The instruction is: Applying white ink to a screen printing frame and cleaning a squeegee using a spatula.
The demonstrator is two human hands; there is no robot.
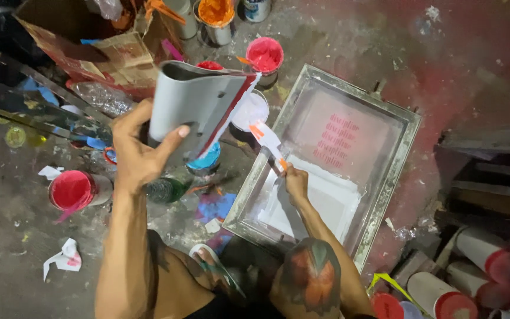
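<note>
Head view: left hand [136, 155] raised, fingers clamped round grey squeegee [199, 106], red-stained blade edge tilted toward frame. Right hand [295, 182] fingers closed on paint-smeared scraper [268, 142], tip above white ink. Screen-printing frame [385, 195] flat on floor, white ink [320, 201] pooled at near end of mesh. Step judged: ink loading. Next move calls for squeegee set behind ink.
</note>
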